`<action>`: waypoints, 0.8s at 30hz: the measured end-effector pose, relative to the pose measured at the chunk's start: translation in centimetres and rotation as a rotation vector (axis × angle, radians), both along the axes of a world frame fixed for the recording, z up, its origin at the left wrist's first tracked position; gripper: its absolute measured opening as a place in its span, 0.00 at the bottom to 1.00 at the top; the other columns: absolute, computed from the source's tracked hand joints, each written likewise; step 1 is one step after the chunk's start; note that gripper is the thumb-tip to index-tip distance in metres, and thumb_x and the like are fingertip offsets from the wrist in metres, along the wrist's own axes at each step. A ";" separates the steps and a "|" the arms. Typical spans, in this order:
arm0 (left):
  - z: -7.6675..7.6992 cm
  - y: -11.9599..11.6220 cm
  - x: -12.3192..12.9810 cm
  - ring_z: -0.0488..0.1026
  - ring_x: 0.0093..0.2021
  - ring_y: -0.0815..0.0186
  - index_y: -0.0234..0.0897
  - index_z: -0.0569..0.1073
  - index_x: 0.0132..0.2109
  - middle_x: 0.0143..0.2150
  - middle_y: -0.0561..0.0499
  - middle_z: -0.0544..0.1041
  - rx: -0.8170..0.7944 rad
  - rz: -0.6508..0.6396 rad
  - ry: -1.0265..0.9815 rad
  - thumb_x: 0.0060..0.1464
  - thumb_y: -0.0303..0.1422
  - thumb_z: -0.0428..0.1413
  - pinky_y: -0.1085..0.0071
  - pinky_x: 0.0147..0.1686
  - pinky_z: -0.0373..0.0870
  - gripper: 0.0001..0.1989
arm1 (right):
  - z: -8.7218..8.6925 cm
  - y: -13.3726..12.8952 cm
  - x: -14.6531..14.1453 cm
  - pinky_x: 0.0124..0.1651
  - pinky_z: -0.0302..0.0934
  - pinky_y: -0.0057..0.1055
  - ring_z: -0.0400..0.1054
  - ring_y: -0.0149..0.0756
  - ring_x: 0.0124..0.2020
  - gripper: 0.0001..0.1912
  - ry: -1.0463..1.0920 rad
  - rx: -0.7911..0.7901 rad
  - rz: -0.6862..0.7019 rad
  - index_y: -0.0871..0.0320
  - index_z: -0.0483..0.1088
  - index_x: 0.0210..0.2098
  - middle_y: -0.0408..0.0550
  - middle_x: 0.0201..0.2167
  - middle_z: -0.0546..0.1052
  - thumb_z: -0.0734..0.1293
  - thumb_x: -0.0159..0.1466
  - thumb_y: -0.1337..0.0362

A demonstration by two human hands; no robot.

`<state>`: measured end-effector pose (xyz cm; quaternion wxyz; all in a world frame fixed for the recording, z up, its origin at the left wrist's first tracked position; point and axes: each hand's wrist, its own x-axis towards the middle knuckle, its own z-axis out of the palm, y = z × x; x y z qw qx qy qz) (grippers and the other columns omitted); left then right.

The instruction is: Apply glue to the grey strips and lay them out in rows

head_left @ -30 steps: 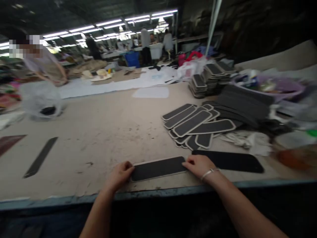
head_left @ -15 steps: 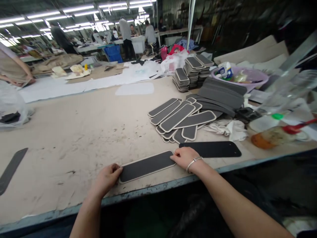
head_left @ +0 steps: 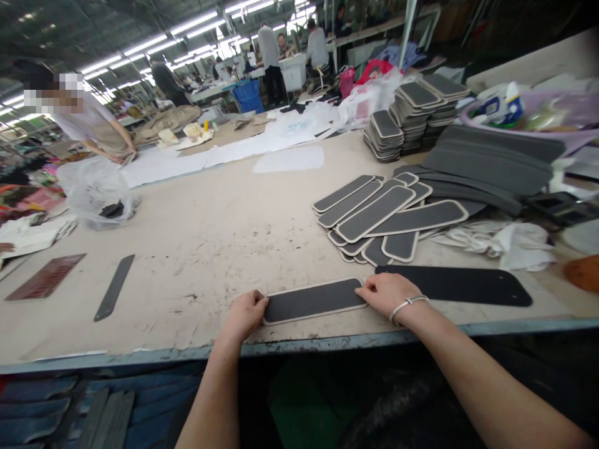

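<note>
A long dark grey panel with a pale border (head_left: 312, 302) lies near the table's front edge, between my hands. My left hand (head_left: 247, 313) pinches its left end, fingers closed. At the opposite end, my right hand (head_left: 387, 295), with a bracelet at the wrist, pinches the upper right corner. Just beyond my right hand lies a plain black panel (head_left: 468, 285) with rounded corners and small holes, its left end partly hidden behind the hand. A loose heap of pale-bordered panels (head_left: 377, 212) sits behind it.
Neat stacks of panels (head_left: 414, 118) stand at the back right, beside dark grey sheets (head_left: 491, 162) and a purple basin (head_left: 580, 134). A white cloth (head_left: 519, 243) lies right. Leftward are a grey strip (head_left: 115, 288), a brown plate (head_left: 47, 277), a plastic bag (head_left: 96, 193) and another person (head_left: 88, 115).
The view has swung left, so more of the left side of the table and the other person show. Both hands keep their pinch on the bordered panel, which stays in nearly the same place.
</note>
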<state>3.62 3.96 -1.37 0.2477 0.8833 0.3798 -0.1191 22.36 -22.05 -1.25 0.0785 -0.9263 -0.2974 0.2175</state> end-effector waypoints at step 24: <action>0.3 -0.1 0.6 0.71 0.27 0.63 0.38 0.69 0.30 0.18 0.52 0.72 0.048 -0.020 0.104 0.54 0.41 0.45 0.72 0.27 0.58 0.14 | -0.1 0.4 -0.1 0.32 0.57 0.29 0.70 0.39 0.33 0.17 -0.001 -0.044 -0.039 0.53 0.75 0.24 0.48 0.27 0.76 0.61 0.59 0.51</action>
